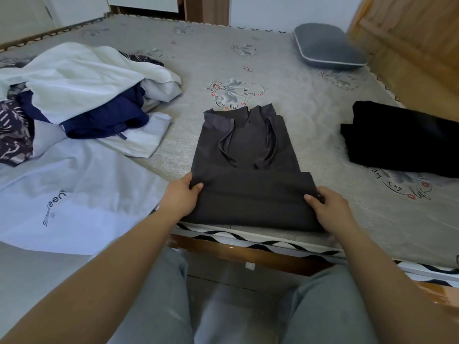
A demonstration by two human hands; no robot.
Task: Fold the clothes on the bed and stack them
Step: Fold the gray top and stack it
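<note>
A dark grey shirt (248, 150) lies on the bed (310, 100) in front of me, sleeves folded in over its back, collar at the far end. Its bottom part is turned up toward the collar. My left hand (180, 197) grips the left end of that turned-up fold, thumb on top. My right hand (327, 207) grips the right end the same way. A folded black garment (402, 140) lies to the right. A loose pile of white, navy and patterned clothes (82, 95) sits at the left, with a pale T-shirt bearing a printed logo (74, 194) spread nearer me.
A grey pillow (327, 47) rests at the far right corner by a wooden headboard (409, 40). The mattress edge with black-and-white trim (260, 240) runs just below my hands, over a wooden frame. My knees in grey trousers are under it.
</note>
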